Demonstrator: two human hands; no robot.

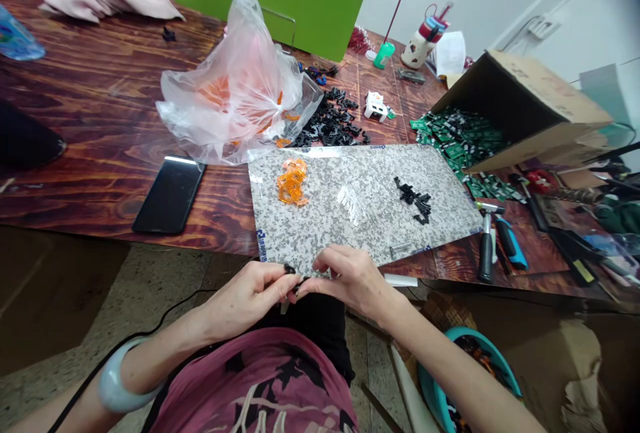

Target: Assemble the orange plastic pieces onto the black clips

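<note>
At the near edge of the speckled board, my left hand and my right hand meet. A small black plastic part shows between their fingertips, mostly covered. My left thumb and fingers pinch it, while my right thumb presses against it with the index finger arched above. Ahead of my hands on the board are orange translucent parts at the left, thin clear strips in the middle, and black parts at the right. A small clear piece lies near the board's front edge.
A plastic bag with orange parts stands behind the board, beside a black heap. Green circuit boards spill from a cardboard box. A phone lies left, a hammer right. Below is a turquoise bucket.
</note>
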